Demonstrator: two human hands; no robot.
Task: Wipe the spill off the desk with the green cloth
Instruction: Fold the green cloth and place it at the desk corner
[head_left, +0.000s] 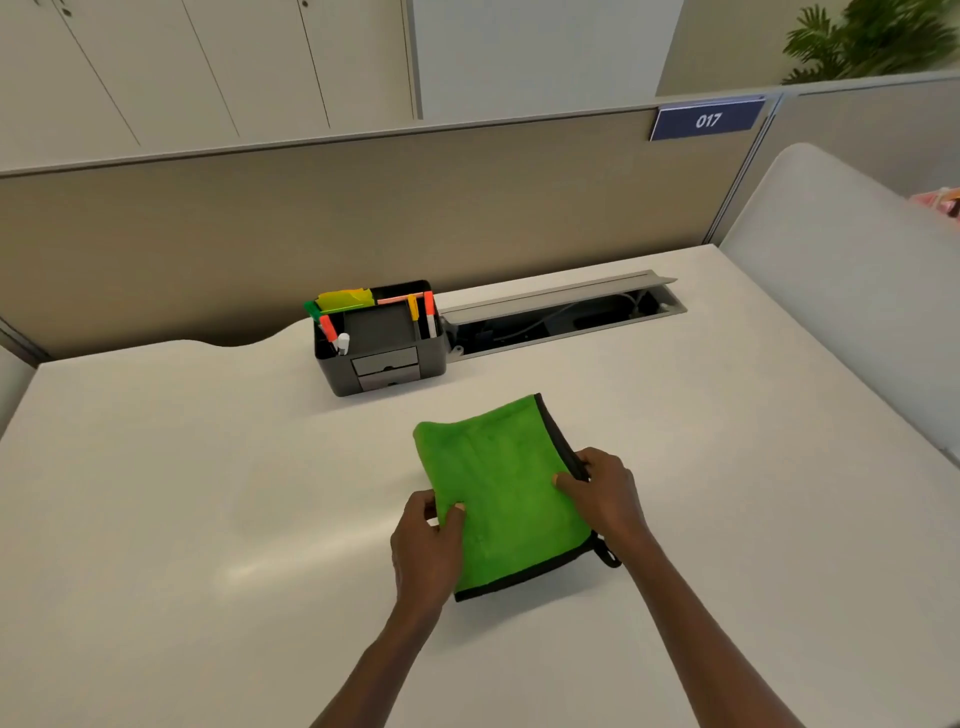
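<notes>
the green cloth (498, 488) lies folded flat on the white surface (182, 493), just in front of the dark desk organiser (382, 343) and apart from it. black trim runs along the cloth's right and near edges, and a small black loop (609, 555) projects from its near right corner.

the left hand (426, 545) is closed on the cloth's left edge: the thumb lies on top of the fabric and the fingers curl round the edge. the right hand (605, 493) is closed on the cloth's right edge at the black trim: the thumb presses on the green face and the fingertips (582, 462) wrap over the trim.

the organiser holds coloured markers (327, 325) and stands just left of an open cable tray (561, 317) set into the surface. no spill can be made out on the surface.
</notes>
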